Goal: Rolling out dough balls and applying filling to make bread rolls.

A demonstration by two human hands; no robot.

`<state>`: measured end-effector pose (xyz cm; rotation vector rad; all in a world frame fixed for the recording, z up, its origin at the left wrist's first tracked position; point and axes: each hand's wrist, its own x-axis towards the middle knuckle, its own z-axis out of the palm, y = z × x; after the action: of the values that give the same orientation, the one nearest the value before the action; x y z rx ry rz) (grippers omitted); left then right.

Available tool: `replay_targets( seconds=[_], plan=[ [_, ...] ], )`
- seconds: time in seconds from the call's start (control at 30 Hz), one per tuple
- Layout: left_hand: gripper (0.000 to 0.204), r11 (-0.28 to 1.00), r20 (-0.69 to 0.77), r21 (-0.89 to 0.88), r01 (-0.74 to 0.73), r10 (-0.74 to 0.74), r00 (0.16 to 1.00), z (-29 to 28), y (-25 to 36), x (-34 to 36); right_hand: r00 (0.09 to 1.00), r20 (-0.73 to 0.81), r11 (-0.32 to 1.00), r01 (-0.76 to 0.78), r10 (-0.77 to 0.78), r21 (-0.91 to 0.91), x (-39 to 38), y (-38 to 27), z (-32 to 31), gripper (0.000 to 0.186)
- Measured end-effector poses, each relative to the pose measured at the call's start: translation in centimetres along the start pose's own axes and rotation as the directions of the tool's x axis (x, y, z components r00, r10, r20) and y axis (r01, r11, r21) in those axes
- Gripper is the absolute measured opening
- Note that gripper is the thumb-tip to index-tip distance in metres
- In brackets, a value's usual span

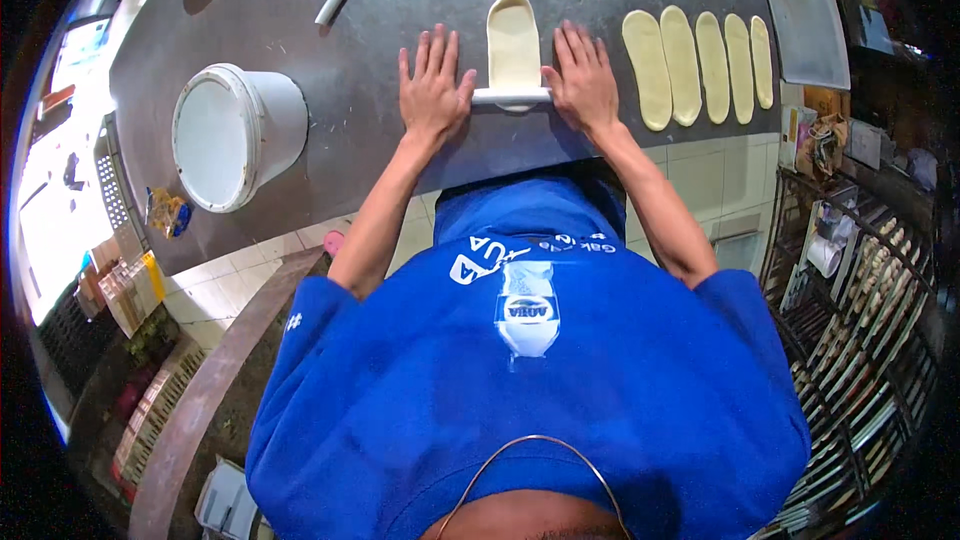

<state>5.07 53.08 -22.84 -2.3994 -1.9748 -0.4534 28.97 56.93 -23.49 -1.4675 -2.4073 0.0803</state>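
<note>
The left hand point(436, 85) is open and flat, palm down, with its fingers a bit apart, and the right hand point(586, 80) is open and flat too, its fingers closer together. Their thumbs touch the two ends of a short white stick point(511, 96) that lies across the near end of a long, flat piece of dough point(514, 38), between the hands on the gray table point(350, 70).
</note>
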Motion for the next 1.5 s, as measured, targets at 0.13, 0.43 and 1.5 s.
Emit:
replay_targets(
  seconds=[0.13,0.43,1.5],
  plan=[
    [0.054,0.999,-0.020,0.021,0.035,-0.034,0.999,0.8,1.0,-4.7,0.998,0.057,0.997,0.007,-0.002,-0.079,-5.1,-1.3,0.4,0.057],
    [0.048,0.963,0.252,-0.271,-0.008,0.078,0.965,-0.4,-1.7,-5.2,0.949,0.315,0.917,-0.116,-0.011,0.381,-5.5,1.0,-1.6,0.047],
    [0.041,0.921,-0.169,-0.339,0.193,-0.262,0.950,-3.8,-1.6,8.9,0.978,-0.084,0.878,-0.132,0.191,0.460,13.1,1.0,2.9,0.018]
  ],
)
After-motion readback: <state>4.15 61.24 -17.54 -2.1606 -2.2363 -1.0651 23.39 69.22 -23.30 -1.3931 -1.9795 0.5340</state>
